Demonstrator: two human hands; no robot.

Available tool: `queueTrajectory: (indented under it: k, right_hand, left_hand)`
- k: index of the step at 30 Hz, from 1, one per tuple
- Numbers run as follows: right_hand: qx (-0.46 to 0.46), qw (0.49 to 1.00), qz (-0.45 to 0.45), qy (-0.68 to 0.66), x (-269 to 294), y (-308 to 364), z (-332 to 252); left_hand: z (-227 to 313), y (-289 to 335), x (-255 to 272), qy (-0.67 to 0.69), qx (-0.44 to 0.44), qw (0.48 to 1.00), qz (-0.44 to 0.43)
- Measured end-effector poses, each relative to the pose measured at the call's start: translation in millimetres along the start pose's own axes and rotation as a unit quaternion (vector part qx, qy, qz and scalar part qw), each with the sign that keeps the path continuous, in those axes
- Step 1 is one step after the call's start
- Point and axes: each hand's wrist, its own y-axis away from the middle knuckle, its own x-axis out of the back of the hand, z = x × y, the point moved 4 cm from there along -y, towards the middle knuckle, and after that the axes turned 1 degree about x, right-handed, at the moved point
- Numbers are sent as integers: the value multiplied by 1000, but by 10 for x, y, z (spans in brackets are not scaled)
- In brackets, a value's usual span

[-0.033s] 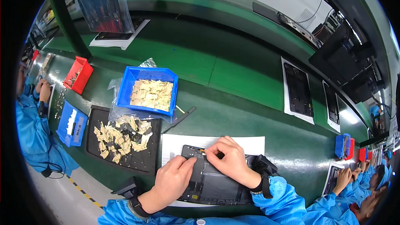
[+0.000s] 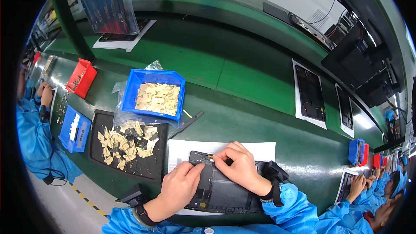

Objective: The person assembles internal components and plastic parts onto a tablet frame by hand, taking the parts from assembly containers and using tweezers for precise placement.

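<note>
A flat black tablet housing (image 2: 229, 195) lies inside-up on a white sheet (image 2: 264, 149) in front of me. My left hand (image 2: 180, 185) rests over its left edge, thumb and forefinger pressed together; whatever they may pinch is hidden. At the far left corner my right hand (image 2: 239, 164) is closed in a pinch, its fingertips on the housing next to a small orange piece (image 2: 210, 157). What sits between those fingertips is too small to make out. Left of the sheet, a black tray (image 2: 99, 147) holds a heap of cream-coloured strips (image 2: 125, 147) and dark bits.
A blue bin (image 2: 126, 97) of cream pieces stands behind the tray on clear plastic; a dark slim tool (image 2: 190, 122) lies nearby. Red (image 2: 86, 78) and blue (image 2: 71, 141) bins stand left. Co-workers sit on both sides. More housings (image 2: 311, 93) lie on the far green surface.
</note>
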Motion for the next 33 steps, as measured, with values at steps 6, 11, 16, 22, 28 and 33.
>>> queueTrajectory:
  k: [6,11,16,22,28,33]
  right_hand:
    - [-6,1000,-3,1,-6,0,1]
    - [-1,1000,-3,6,-15,1,-13]
    - [1,1000,-3,18,-28,10,10]
    - [10,999,-3,34,-24,9,-3]
    - [39,998,-3,51,-19,11,-21]
    - [78,993,8,83,-28,17,-38]
  left_hand:
    - [-18,-1,-9,-13,7,1000,-12]
    - [5,-3,13,-22,6,1000,-11]
    - [-17,-5,-28,-30,-3,1000,-4]
    - [-15,-4,-43,-39,-4,999,-2]
    - [-10,-11,-39,-48,-3,999,-7]
    - [1,-11,-35,-48,6,999,-14]
